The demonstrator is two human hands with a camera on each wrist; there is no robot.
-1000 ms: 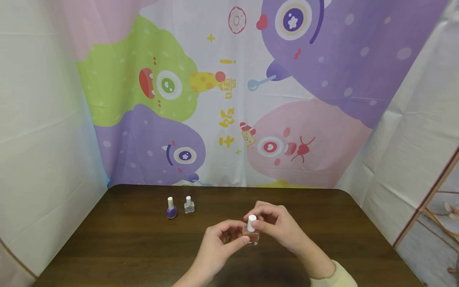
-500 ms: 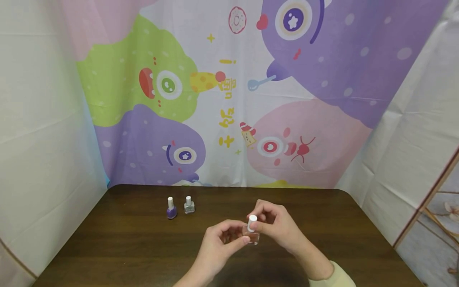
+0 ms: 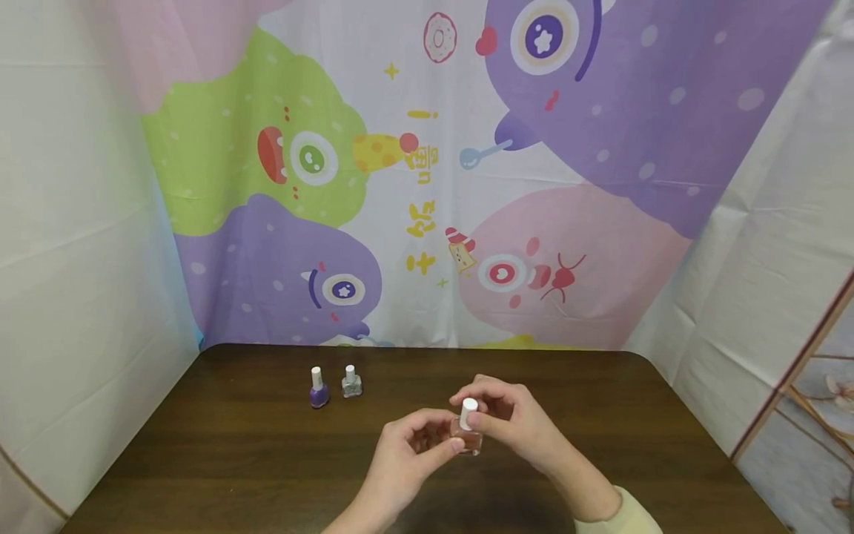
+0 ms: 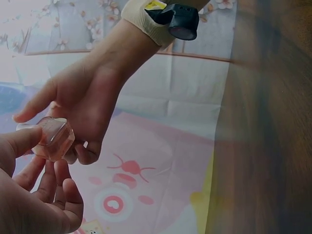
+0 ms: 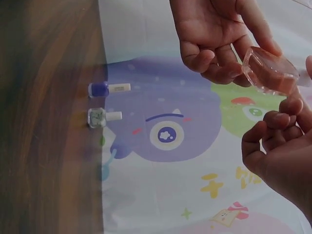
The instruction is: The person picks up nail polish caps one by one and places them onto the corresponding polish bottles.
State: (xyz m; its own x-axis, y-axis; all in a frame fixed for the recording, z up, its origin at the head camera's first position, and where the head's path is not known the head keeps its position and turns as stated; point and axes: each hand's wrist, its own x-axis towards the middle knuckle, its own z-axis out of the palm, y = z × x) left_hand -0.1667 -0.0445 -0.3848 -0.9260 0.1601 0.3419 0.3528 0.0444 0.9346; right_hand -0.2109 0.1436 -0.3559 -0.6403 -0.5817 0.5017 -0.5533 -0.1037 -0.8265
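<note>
Above the table's middle, a small nail polish bottle (image 3: 471,443) of clear glass with pinkish-brown polish is held upright, slightly tilted. My left hand (image 3: 408,451) pinches the glass body between thumb and fingers. The white cap (image 3: 469,412) is on the bottle, and my right hand (image 3: 523,424) holds it, thumb against its near side and fingers behind. In the left wrist view the bottle's base (image 4: 59,139) shows between both hands, with the cap mostly hidden. The right wrist view shows the polish pooled along one side of the bottle (image 5: 270,73).
Toward the back left of the dark wooden table (image 3: 267,460) stand two capped bottles: a purple nail polish (image 3: 319,394) and a silvery glitter nail polish (image 3: 351,385). A cartoon-printed cloth (image 3: 427,311) hangs behind the table, with pale curtains (image 3: 87,259) at the sides.
My right fingers and thumb shift slightly around the cap, first to the right, then back left. The left hand and the bottle stay nearly in place.
</note>
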